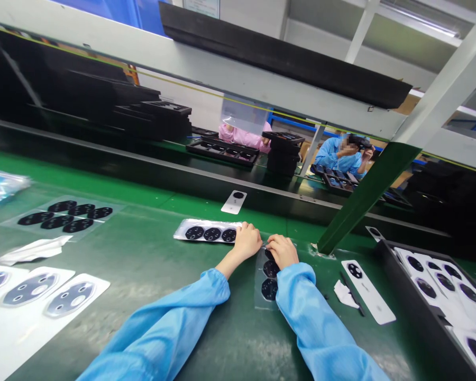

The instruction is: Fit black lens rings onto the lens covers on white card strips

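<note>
My left hand point(248, 241) is closed, fingers curled over the right end of a white strip of round black camera-lens stickers point(212, 233). What its fingertips pinch, if anything, is hidden. Just to the right, my right hand point(282, 251) grips the top edge of a clear sheet with round black stickers point(269, 289), which lies flat and points toward me. The hand covers the sheet's upper part. Beyond the strip lies a white phone back panel point(234, 202) with a black camera disc.
At right are another white panel point(368, 293), a black stick point(352, 294), crumpled white paper point(344, 293) and a black tray point(432, 312) of panels. Left lie a sticker sheet point(65, 216) and large white sheets point(27, 323). A green post point(368, 198) rises ahead; two people sit beyond the shelf.
</note>
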A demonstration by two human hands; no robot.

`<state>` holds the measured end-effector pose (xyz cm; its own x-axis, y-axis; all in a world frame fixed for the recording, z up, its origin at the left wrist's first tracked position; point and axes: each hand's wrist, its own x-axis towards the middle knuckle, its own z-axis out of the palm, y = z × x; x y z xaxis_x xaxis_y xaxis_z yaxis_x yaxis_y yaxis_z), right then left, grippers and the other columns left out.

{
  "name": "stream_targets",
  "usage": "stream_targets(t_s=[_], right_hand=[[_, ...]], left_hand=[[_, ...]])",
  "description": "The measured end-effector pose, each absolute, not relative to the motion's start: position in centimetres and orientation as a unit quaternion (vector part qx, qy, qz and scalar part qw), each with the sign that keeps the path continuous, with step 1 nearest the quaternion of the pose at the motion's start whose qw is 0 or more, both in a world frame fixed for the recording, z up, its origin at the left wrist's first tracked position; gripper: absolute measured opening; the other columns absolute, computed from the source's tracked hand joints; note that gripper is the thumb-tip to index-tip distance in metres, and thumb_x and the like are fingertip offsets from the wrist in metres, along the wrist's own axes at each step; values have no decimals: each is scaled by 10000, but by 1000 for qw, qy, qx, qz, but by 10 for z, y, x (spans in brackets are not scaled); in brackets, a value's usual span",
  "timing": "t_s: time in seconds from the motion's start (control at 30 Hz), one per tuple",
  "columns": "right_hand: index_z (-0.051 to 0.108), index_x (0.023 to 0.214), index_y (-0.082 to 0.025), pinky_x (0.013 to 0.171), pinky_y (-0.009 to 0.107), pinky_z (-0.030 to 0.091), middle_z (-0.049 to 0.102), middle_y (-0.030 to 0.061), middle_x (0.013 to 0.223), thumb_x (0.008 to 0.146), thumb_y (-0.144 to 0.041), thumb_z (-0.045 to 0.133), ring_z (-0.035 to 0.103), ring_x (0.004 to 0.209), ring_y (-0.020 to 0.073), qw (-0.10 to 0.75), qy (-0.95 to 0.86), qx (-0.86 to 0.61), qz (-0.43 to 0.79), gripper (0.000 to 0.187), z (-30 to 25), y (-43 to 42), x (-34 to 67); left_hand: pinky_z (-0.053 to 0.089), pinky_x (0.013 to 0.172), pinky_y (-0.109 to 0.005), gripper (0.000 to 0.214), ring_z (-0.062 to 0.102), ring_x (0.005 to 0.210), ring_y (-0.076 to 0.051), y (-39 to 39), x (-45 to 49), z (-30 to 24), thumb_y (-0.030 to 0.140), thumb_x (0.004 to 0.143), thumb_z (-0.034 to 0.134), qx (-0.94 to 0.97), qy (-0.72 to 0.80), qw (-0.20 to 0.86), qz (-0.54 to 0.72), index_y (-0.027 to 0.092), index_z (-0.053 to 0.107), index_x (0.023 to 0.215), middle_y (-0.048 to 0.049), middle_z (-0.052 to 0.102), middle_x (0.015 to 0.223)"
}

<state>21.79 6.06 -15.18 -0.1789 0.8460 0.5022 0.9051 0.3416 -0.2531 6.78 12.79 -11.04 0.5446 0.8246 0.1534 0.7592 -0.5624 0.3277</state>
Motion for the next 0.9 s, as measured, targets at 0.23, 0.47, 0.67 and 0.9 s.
stream_targets(t_s=[0.23,0.47,0.67,0.9], right_hand=[[617,908,-145,790,362,498,646,30,948,900,-242,531,615,865,154,228,-800,-546,-101,131,-150,31,218],[611,838,-196,764,284,455,690,48,915,898,-81,440,618,878,160,229,-790,-556,-120,214,-146,-5,218],[603,819,-214,667,249,458,669,33,857,903,-107,403,600,738,151,223,-775,-579,-119,242,-145,-6,216],[603,827,-222,659,228,445,648,23,870,894,-75,383,579,772,137,207,-782,-573,-129,273,-145,-4,216]], left_hand=[[492,845,-429,316,574,1006,-218,121,71,-110,317,888,543,872,464,17,154,151,529,1157,-88,555,1170],[493,842,-429,316,575,1004,-218,124,68,-107,313,888,543,881,437,-3,181,153,526,1160,-87,554,1171],[504,822,-406,277,586,970,-201,109,78,-113,304,893,537,951,245,58,181,154,546,1125,-77,572,1136],[514,799,-385,267,594,941,-189,124,93,-131,307,899,527,953,199,125,190,159,548,1121,-77,578,1124]])
